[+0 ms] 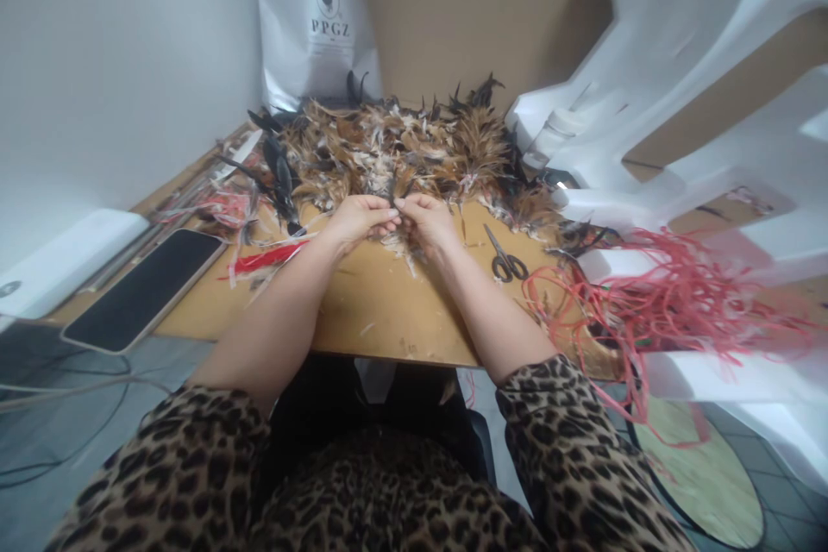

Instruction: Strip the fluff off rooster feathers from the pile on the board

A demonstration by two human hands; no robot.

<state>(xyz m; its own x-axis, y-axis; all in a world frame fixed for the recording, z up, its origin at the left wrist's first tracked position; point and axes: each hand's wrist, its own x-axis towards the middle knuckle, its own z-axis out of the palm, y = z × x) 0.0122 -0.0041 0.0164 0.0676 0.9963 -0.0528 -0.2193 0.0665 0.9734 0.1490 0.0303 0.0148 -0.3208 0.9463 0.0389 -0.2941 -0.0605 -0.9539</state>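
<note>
Over the middle of the table, my left hand (364,217) and my right hand (423,220) meet fingertip to fingertip. Both are closed in a pinch on a small dark feather (392,186), whose lower end is hidden by the fingers. Right behind them spreads a large heap of brown, white and black feathers (401,138). Pale feather bits lie on the tabletop beneath the hands. To the right of my right hand rest black-handled scissors (506,257), blades pointing away. A bright red feather or strip (268,259) lies beside my left forearm.
A phone (146,289) and a white box (71,263) sit at left. Tangled red strips (699,293) spill over the right side by white foam pieces (686,147). Behind the heap stands a white printed bag (316,60). The wooden table's (394,323) front edge is close to my body.
</note>
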